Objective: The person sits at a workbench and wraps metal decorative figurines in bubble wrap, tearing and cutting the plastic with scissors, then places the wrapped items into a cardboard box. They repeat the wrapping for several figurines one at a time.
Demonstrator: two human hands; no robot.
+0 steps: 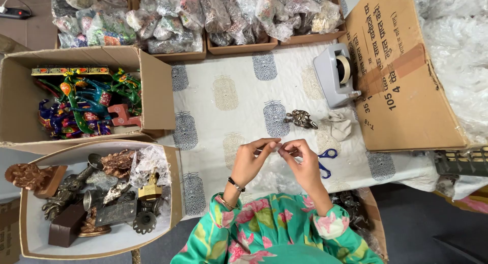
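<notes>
My left hand [252, 158] and my right hand [301, 161] meet over the patterned white cloth [229, 91], fingertips pinched together on a small clear strip, likely tape, between them. A small dark metal turtle figurine [301, 118] rests on the cloth just beyond my hands. Blue-handled scissors [325, 161] lie right beside my right hand. A grey tape dispenser [335, 73] stands farther back on the right, and a crumpled bit of cloth [339, 125] lies next to the turtle.
A box of brightly painted figures [84, 104] and a box of metal ornaments [101, 193] sit at the left. Trays of plastic-wrapped items [203, 15] line the far edge. A large cardboard box [401, 76] stands at the right beside clear plastic wrap [457, 45].
</notes>
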